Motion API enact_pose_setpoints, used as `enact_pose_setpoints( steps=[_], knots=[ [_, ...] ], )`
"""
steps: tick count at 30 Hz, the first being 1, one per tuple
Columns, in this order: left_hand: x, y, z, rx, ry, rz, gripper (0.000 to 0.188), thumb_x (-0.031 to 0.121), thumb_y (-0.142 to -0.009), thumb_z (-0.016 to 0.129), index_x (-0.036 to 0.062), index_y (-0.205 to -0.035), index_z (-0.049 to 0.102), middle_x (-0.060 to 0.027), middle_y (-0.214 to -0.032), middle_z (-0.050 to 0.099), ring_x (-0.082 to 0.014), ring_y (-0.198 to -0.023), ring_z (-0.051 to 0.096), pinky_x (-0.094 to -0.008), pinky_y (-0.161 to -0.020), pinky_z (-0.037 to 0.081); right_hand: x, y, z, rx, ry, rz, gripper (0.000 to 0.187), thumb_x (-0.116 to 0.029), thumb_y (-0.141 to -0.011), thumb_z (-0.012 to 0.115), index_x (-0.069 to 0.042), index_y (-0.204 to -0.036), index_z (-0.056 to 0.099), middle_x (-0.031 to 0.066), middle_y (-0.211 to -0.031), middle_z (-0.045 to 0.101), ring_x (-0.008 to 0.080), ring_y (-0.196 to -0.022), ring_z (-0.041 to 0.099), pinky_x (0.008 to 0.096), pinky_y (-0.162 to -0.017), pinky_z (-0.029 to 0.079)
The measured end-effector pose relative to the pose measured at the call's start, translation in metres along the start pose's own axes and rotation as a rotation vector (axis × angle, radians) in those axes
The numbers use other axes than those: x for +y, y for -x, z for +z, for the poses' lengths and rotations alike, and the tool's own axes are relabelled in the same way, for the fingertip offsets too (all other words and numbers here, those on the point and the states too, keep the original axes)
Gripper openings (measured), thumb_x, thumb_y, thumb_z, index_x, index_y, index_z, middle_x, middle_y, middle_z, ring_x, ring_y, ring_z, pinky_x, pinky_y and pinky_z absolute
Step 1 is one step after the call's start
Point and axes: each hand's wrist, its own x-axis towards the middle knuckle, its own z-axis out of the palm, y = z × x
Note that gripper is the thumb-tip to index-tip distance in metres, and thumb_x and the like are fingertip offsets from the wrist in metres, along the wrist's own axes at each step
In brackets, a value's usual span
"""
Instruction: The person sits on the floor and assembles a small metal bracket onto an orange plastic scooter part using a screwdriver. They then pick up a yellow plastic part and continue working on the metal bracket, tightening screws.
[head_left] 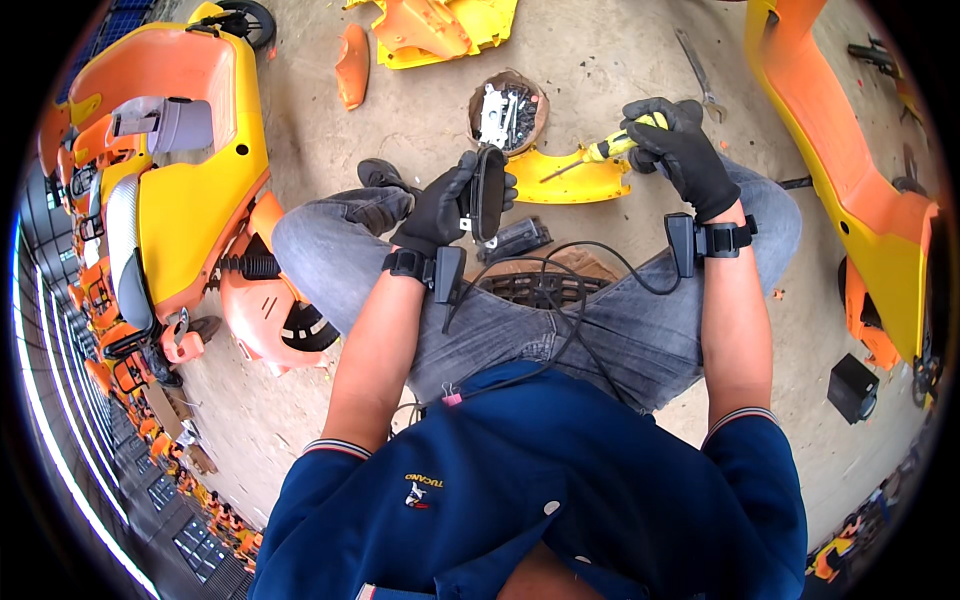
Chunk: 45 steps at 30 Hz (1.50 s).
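Note:
My left hand (437, 210), in a black glove, is closed round a long oval black part (487, 196) with small metal tabs on its edge. My right hand (684, 152), also gloved, grips a screwdriver (610, 147) by its yellow and black handle. The screwdriver's shaft points left, toward the oval part, without touching it. Under the shaft a curved yellow panel (572, 180) lies on the floor. Just beyond it stands a round tub (541, 122) full of screws and white metal pieces. A dark rectangular part (522, 238) rests between my legs.
Yellow-orange scooter bodies stand at left (200, 215) and right (850, 170). A wrench (697, 68) lies on the floor at the far right, an orange piece (352, 68) and yellow panels (450, 35) at the far side. A black cable (570, 310) loops between my wrist straps.

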Motion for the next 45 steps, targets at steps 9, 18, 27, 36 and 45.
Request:
enact_pose_setpoints(
  steps=[9,18,27,36,45],
  knots=[
    [-0.001,-0.003,0.022,-0.039,-0.062,-0.027,0.058,0.042,-0.102,0.044,-0.0016,-0.140,0.041,-0.0221,-0.126,0.058,-0.0317,-0.114,0.060,-0.0422,-0.100,0.049,-0.002,-0.004,0.027,-0.062,0.124,-0.153,0.014,-0.014,-0.091,0.061,-0.004,-0.100,0.063,-0.0004,-0.087,0.060,0.0075,-0.080,0.056,0.0234,-0.074,0.047],
    [-0.006,-0.008,0.035,-0.156,-0.137,0.048,0.054,0.032,-0.102,0.046,-0.0019,-0.143,0.037,-0.0209,-0.135,0.052,-0.0287,-0.122,0.054,-0.0374,-0.103,0.045,0.014,-0.012,0.070,-0.336,0.124,-0.043,0.021,-0.014,-0.089,0.063,-0.004,-0.107,0.064,0.0009,-0.092,0.063,0.0073,-0.081,0.057,0.0229,-0.074,0.048],
    [-0.009,-0.013,0.026,-0.121,-0.172,0.051,0.059,0.033,-0.098,0.056,-0.0001,-0.143,0.037,-0.0152,-0.134,0.052,-0.0226,-0.119,0.055,-0.0333,-0.100,0.046,0.022,-0.016,0.071,-0.366,0.254,-0.107,0.024,-0.020,-0.092,0.064,-0.002,-0.108,0.065,0.0031,-0.097,0.066,0.0077,-0.085,0.057,0.0252,-0.079,0.048],
    [-0.006,-0.013,0.032,-0.171,-0.270,0.038,0.062,0.032,-0.095,0.062,0.0016,-0.143,0.038,-0.0103,-0.130,0.054,-0.0168,-0.117,0.054,-0.0299,-0.098,0.046,0.026,-0.020,0.070,-0.377,0.242,-0.079,0.023,-0.023,-0.089,0.067,-0.002,-0.096,0.069,0.0023,-0.083,0.066,0.0075,-0.075,0.057,0.0240,-0.069,0.046],
    [-0.004,-0.008,0.038,-0.131,-0.281,0.022,0.059,0.033,-0.098,0.057,0.0006,-0.143,0.038,-0.0129,-0.128,0.057,-0.0194,-0.116,0.057,-0.0311,-0.098,0.047,0.020,-0.016,0.069,-0.377,0.363,-0.091,0.024,-0.026,-0.083,0.068,-0.002,-0.090,0.069,0.0066,-0.078,0.067,0.0140,-0.071,0.060,0.0274,-0.069,0.048]
  ],
)
